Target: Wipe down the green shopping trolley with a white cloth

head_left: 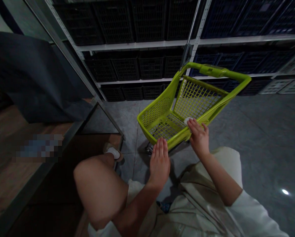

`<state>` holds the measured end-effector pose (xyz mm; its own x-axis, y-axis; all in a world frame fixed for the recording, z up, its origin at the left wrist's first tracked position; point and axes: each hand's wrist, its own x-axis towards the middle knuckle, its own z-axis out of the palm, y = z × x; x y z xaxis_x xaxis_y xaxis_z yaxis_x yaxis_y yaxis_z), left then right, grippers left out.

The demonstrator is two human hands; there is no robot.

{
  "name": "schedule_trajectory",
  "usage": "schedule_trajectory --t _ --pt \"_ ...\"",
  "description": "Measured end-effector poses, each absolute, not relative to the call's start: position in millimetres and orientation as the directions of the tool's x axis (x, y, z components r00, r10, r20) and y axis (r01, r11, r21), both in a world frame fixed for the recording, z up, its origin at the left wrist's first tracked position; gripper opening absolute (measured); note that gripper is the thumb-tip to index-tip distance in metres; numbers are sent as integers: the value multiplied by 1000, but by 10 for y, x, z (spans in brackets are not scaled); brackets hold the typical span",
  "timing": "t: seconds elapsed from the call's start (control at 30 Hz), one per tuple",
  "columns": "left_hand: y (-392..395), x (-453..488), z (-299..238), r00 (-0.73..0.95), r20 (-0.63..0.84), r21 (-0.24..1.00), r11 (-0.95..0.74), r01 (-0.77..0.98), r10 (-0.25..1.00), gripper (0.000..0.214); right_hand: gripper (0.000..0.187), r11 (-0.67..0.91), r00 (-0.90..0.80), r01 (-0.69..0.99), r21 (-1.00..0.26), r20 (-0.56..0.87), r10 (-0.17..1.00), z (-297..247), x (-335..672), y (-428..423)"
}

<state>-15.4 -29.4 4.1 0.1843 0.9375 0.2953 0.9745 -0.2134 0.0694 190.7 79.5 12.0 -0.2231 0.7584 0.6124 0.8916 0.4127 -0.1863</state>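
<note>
A small lime-green plastic shopping cart (162, 112) stands on the grey tiled floor in front of me, its handle (216, 70) toward the right. My left hand (159, 161) rests flat against the cart's near rim, fingers stretched out together, holding nothing. My right hand (199, 136) lies on the rim further right, fingers pressed onto a small white cloth or wipe (188, 120) at the basket's edge. My bare knee (98, 184) is raised at the lower left.
Metal shelving (147, 44) with rows of dark plastic crates fills the wall behind the cart. A slanted shelf post (70, 56) and a wooden shelf board (19, 144) sit on my left, with dark fabric (36, 79) on it. Grey floor tiles (266, 138) extend right.
</note>
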Motion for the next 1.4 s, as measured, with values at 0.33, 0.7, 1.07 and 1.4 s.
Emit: schedule_trajectory --t 0.33,0.7,1.07,1.4 --pt "-297 -203 41 166 304 67 -195 979 938 70 72 725 -599 684 -81 505 621 150 1521 391" --pt "-294 -152 -5 157 325 109 -202 973 932 70 80 526 -371 831 -180 524 767 122 1401 296" --pt "-302 -190 53 179 302 65 -207 976 936 66 76 603 -456 786 -135 533 713 170 1784 584" --pt "-290 -139 6 159 330 37 -181 983 930 62 73 606 -450 768 -207 499 741 106 1210 144"
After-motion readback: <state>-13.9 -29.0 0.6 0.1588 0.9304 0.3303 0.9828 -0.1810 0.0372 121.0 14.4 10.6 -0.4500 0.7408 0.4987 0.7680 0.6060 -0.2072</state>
